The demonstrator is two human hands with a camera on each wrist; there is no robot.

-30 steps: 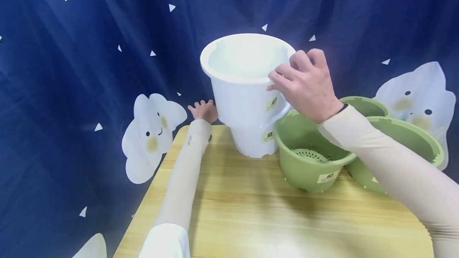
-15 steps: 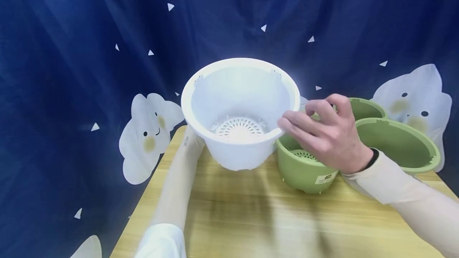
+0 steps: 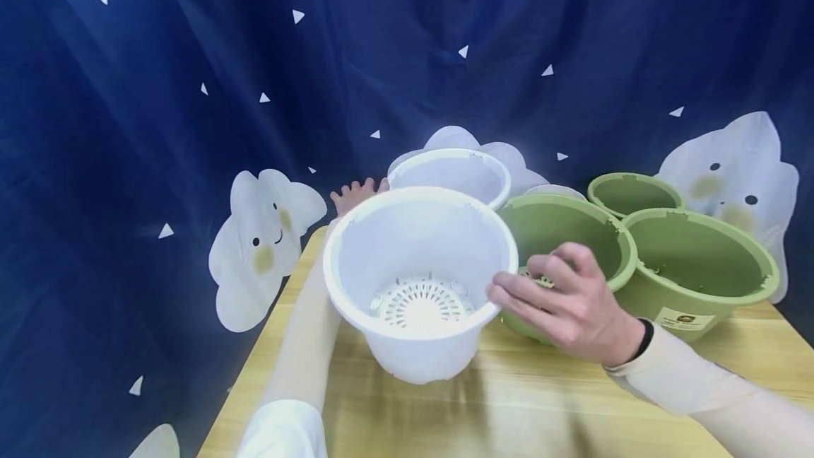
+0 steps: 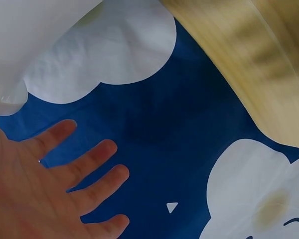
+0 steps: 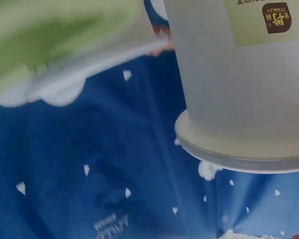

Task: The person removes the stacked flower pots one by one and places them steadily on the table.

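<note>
My right hand (image 3: 566,306) holds a white plastic plant pot (image 3: 425,366) by the right side of its rim. This pot is tilted with its mouth toward me, so the slotted drain bottom shows inside. In the right wrist view the same pot (image 5: 239,99) carries a pale label. Behind it stands a second white pot (image 3: 461,179), its lower part covered by the held one. My left hand (image 3: 357,196) is at the left side of this rear pot. In the left wrist view the left hand (image 4: 45,184) has its fingers straight and spread.
Several green pots stand on the right: a near one (image 3: 559,210), a right one (image 3: 699,253) and a rear one (image 3: 636,193). They are on a light wooden table (image 3: 509,408). A dark blue curtain (image 3: 305,90) with clouds and triangles hangs behind.
My right hand has drawn the white pot out of the other white one, bringing it nearer and lower while tipping its mouth toward me. The left hand has stayed about where it was.
</note>
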